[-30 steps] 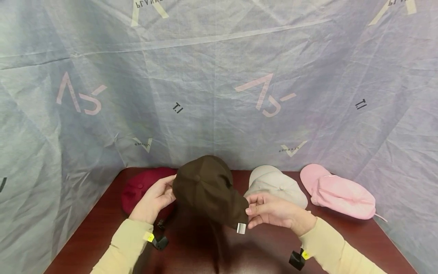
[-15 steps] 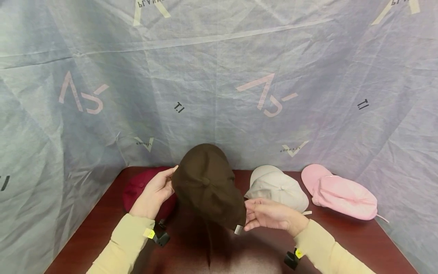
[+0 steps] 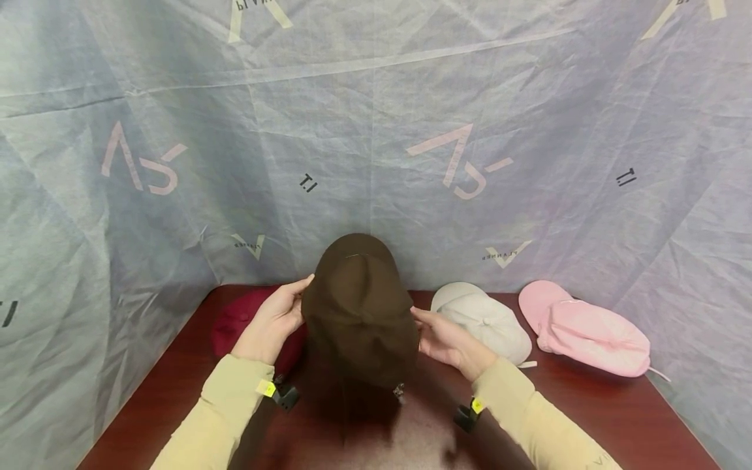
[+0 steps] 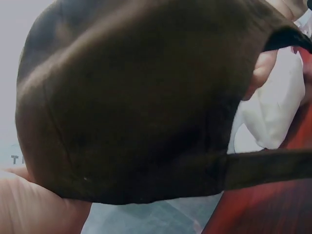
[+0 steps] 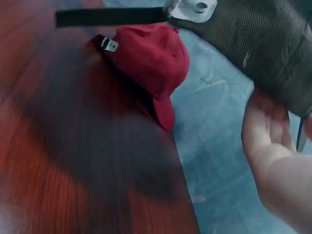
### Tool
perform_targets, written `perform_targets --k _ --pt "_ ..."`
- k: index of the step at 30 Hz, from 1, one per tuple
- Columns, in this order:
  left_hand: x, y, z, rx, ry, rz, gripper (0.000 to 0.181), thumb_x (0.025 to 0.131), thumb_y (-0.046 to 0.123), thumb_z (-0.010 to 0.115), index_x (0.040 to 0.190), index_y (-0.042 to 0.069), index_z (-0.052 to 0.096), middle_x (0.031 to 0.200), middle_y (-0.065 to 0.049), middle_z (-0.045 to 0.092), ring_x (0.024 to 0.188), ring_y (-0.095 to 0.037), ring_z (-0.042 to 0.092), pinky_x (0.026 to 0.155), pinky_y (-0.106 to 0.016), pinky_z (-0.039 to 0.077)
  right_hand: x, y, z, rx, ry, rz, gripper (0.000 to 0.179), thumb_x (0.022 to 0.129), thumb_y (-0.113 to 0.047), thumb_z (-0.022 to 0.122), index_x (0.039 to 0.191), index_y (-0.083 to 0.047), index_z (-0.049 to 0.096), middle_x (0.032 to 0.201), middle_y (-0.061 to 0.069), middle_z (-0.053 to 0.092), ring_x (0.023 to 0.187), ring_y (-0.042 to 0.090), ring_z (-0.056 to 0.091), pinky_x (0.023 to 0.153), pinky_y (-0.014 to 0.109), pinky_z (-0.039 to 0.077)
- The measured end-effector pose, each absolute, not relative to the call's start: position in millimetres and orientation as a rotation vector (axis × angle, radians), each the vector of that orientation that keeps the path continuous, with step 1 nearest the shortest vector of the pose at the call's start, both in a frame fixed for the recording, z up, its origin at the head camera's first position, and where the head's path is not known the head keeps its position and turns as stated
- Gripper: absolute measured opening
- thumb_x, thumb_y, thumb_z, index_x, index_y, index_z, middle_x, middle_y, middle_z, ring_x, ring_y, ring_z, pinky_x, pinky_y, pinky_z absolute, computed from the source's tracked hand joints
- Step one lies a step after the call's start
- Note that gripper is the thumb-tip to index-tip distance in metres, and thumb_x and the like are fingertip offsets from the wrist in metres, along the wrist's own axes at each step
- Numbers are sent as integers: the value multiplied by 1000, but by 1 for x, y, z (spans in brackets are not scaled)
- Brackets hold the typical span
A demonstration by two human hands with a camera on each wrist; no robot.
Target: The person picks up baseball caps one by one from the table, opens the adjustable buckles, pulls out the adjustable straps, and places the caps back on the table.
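Observation:
Both hands hold a dark brown baseball cap (image 3: 361, 320) up over the table, its brim (image 3: 358, 245) toward the backdrop. At the cap's left side, the left hand (image 3: 276, 321) grips the edge, with thumb on the outside. The right hand (image 3: 449, 336) pinches the opposite side near the brim. In the left wrist view the cap's crown (image 4: 141, 97) fills most of the picture and its back strap (image 4: 268, 168) runs off to the right. A metal buckle (image 5: 195, 9) and loose strap end (image 5: 109, 17) show in the right wrist view.
A dark red cap (image 3: 235, 320) lies behind the left hand, partly covered by it. To the right sit a white cap (image 3: 484, 323) and a pink cap (image 3: 593, 336). The reddish-brown table (image 3: 623, 418) ends at a grey printed cloth backdrop (image 3: 376, 130).
The brown cap has turned so its brim now points away, and it has risen slightly. The right hand has shifted up and left along the cap's edge, from the back strap toward the brim.

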State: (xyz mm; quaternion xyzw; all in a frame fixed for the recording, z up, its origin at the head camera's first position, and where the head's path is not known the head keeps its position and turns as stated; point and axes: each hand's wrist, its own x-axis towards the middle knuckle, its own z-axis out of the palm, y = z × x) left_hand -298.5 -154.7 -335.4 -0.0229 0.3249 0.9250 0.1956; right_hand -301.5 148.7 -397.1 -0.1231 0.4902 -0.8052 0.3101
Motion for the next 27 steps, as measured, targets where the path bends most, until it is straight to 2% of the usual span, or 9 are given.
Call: perform_targets --k 3,8,15,22,27 --pt "-302 -152 -339 -7 999 2581 29 101 10 43 86 8 67 78 0 65 70 -10 59 67 -22 50 -310 146 -397 -230 1287 -2211 31 104 -21 32 94 -16 60 96 -1 58 82 9 59 77 25 49" --pt "-310 -149 -348 -85 1054 2573 28 100 10 45 83 8 68 78 1 65 70 -9 59 67 -21 50 -319 144 -399 -145 1275 -2242 30 103 -17 34 92 -12 61 94 0 59 78 8 60 74 23 50" --pt "-324 -147 -371 -225 1078 2542 32 100 9 45 75 7 65 69 0 62 61 -8 56 59 -19 46 -323 145 -410 -59 1201 -2232 35 104 -18 32 88 -11 63 86 -2 63 75 8 62 72 23 51" --pt "-330 -145 -393 -313 1136 2499 36 101 12 43 72 9 64 66 2 62 58 -7 56 56 -18 45 -330 144 -427 60 1160 -2296 36 103 -17 35 84 -13 64 82 -4 64 74 7 61 71 21 51" --pt "-329 -142 -402 -393 1313 2512 36 98 8 49 66 11 66 62 3 60 54 -6 55 53 -17 44 -335 142 -437 99 1156 -2325 37 103 -14 35 82 -16 65 80 -5 64 70 4 59 69 19 50"
